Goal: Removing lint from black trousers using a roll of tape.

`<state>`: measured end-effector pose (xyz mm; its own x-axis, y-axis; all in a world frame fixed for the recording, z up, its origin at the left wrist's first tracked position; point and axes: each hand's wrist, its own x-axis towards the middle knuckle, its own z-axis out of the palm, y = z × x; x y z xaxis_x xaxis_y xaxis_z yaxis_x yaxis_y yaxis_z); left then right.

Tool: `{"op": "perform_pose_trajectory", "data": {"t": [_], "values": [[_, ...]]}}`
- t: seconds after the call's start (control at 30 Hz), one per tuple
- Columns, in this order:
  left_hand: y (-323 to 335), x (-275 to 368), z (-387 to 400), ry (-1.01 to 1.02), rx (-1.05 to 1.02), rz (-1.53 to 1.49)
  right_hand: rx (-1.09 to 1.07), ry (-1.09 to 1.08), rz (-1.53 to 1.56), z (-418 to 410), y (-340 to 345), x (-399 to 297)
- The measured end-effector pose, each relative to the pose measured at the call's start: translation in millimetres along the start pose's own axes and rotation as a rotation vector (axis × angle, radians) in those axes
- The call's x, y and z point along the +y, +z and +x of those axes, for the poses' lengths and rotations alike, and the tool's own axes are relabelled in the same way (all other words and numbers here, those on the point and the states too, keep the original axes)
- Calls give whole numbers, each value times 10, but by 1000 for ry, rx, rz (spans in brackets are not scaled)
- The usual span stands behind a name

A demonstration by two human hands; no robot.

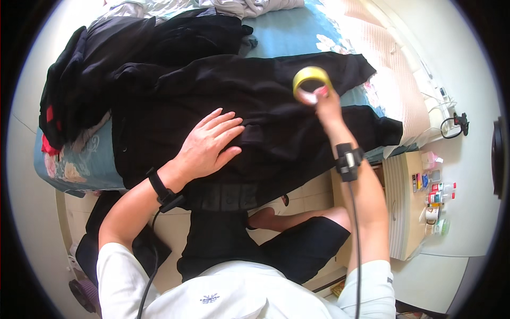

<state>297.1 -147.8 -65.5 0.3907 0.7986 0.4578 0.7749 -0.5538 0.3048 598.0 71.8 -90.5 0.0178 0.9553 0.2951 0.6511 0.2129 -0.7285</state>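
Observation:
A black garment with long sleeves or legs lies spread over the bed before me. Flat on its near middle part rests my left hand, palm down, fingers spread, holding nothing. My right hand grips a roll of yellow adhesive tape by its lower edge, over the garment's right part; the roll is slightly blurred. Whether the roll touches the cloth cannot be told. Both wrists wear black straps with a small device and a cable.
More dark clothes are heaped at the back left of the bed, which has a blue floral sheet. A pink ribbed cover lies on its right side. At the right, a bedside cabinet bears bottles and small items.

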Motion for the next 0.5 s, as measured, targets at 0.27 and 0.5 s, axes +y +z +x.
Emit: {"op": "perform_pose_trajectory", "data": {"t": [0.27,0.5], "values": [[233,98,962,-145,181,-186,68,-50,4,-248,208,-44],[575,64,1123,-209,-46,-119,65,-54,47,-271,179,-55]]}}
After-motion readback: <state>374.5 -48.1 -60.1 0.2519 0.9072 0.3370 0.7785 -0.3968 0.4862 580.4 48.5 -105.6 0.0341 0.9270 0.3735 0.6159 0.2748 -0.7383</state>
